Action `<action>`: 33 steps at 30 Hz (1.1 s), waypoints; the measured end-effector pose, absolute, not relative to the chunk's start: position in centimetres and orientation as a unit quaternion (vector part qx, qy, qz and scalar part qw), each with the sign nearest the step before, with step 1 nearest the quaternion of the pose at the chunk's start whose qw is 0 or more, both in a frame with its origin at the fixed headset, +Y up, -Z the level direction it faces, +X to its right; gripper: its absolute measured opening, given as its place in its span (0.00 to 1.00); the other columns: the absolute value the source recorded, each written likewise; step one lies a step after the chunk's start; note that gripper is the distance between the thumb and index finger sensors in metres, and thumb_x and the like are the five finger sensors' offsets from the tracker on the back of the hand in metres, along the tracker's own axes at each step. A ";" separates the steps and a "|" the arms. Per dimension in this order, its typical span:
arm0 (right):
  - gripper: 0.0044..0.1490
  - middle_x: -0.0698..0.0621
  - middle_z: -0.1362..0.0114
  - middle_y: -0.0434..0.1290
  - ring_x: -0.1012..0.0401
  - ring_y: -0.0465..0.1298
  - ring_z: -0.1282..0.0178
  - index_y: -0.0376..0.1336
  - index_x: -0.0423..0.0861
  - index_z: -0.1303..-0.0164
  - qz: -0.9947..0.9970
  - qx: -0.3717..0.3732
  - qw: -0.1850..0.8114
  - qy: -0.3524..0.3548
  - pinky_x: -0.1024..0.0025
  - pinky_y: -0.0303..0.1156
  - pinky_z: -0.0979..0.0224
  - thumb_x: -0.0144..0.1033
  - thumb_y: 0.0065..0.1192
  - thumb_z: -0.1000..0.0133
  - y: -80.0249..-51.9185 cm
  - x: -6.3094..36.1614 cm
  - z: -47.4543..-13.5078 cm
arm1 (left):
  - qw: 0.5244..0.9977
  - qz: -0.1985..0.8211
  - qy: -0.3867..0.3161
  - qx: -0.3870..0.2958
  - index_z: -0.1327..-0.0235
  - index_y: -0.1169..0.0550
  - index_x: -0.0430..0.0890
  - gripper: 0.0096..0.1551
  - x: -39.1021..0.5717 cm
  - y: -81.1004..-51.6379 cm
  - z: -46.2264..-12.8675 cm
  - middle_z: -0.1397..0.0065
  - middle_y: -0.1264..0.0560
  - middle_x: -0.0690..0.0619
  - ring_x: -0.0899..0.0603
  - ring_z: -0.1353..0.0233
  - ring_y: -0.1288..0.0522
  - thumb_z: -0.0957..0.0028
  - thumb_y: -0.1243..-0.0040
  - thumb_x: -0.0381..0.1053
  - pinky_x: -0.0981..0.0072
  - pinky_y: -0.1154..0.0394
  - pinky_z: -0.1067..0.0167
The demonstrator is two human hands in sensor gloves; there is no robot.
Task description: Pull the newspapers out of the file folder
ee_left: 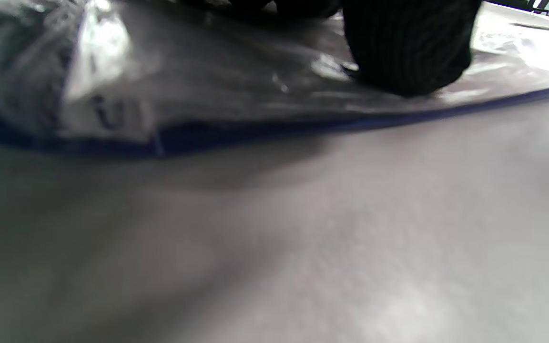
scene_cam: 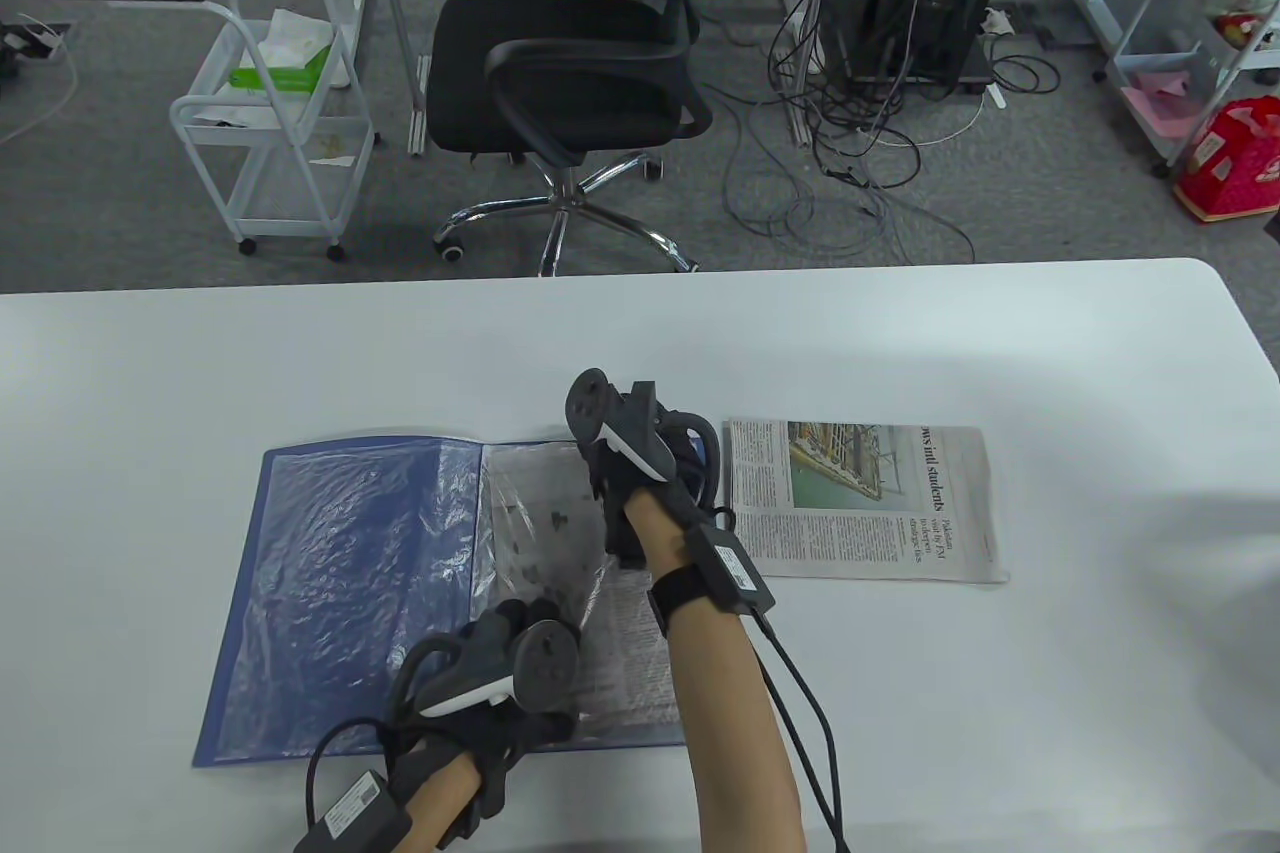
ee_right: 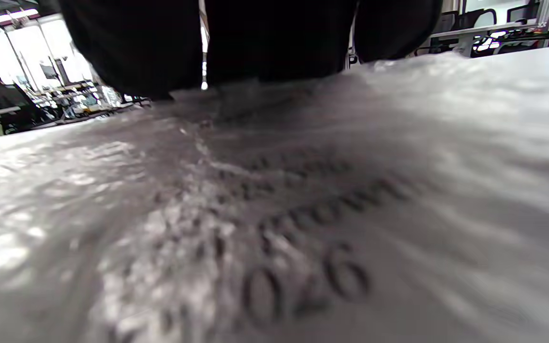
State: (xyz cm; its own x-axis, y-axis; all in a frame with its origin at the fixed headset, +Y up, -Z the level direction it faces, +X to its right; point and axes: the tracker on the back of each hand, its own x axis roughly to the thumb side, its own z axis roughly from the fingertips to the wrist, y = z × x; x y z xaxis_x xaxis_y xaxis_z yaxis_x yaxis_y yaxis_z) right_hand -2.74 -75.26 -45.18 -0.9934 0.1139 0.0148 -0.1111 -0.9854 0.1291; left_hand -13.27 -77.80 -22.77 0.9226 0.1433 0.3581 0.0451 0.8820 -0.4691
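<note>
My right hand [scene_cam: 625, 453] presses flat on the sleeved newspaper [scene_cam: 560, 533] in the open blue file folder [scene_cam: 340, 593]; my left hand [scene_cam: 500, 673] rests on the folder's near edge, its grip I cannot tell. 1 newspaper [scene_cam: 860, 503] lies just right, on the white table [scene_cam: 1050, 693]. Beyond its far edge: office chair [scene_cam: 580, 83], cart [scene_cam: 270, 113].

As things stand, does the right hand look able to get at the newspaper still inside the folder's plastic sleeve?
Probably yes. The right hand already rests on the sleeved newspaper in the open folder, with nothing in between but the clear plastic. The left hand presses the folder's near edge, out of the way.
</note>
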 end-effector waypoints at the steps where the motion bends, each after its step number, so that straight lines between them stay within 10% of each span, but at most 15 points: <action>1: 0.24 0.57 0.39 0.78 0.54 0.78 0.35 0.72 0.62 0.47 0.996 0.008 0.062 0.071 0.44 0.67 0.25 0.45 0.68 0.55 -75.2 -2.8 -45.5 | 0.948 0.030 -0.198 -0.247 0.19 0.46 0.48 0.50 -13.3 -77.9 -22.8 0.15 0.56 0.44 0.28 0.18 0.54 0.52 0.41 0.61 0.34 0.49 0.28; 17: 0.25 0.61 0.37 0.72 0.56 0.75 0.32 0.65 0.64 0.48 0.999 -0.041 0.010 -0.004 0.47 0.66 0.22 0.43 0.55 0.57 -74.2 -2.2 -47.6 | 0.946 0.047 -0.191 -0.257 0.19 0.48 0.51 0.49 -13.6 -78.1 -22.6 0.15 0.59 0.45 0.26 0.19 0.58 0.51 0.42 0.61 0.32 0.50 0.29; 22: 0.44 0.58 0.23 0.71 0.50 0.71 0.21 0.55 0.65 0.28 0.990 -0.019 0.058 0.130 0.41 0.61 0.21 0.55 0.66 0.58 -75.2 -2.0 -48.0 | 0.945 0.049 -0.191 -0.261 0.19 0.48 0.52 0.49 -13.7 -78.1 -22.7 0.15 0.59 0.45 0.26 0.19 0.58 0.51 0.42 0.61 0.32 0.51 0.29; 27: 0.24 0.59 0.40 0.77 0.53 0.73 0.30 0.72 0.64 0.50 0.995 -0.025 0.022 0.091 0.45 0.64 0.23 0.43 0.71 0.58 -75.4 -2.8 -48.2 | 0.944 0.054 -0.188 -0.264 0.19 0.48 0.52 0.49 -13.7 -78.1 -22.7 0.15 0.60 0.45 0.26 0.20 0.59 0.51 0.42 0.61 0.32 0.52 0.29; 33: 0.24 0.63 0.36 0.74 0.57 0.75 0.28 0.68 0.67 0.48 0.996 -0.064 0.068 -0.018 0.49 0.69 0.24 0.44 0.67 0.55 -73.1 -2.7 -48.1 | 0.944 0.057 -0.187 -0.266 0.19 0.49 0.52 0.49 -13.8 -78.2 -22.6 0.15 0.61 0.46 0.26 0.20 0.59 0.51 0.43 0.61 0.32 0.53 0.29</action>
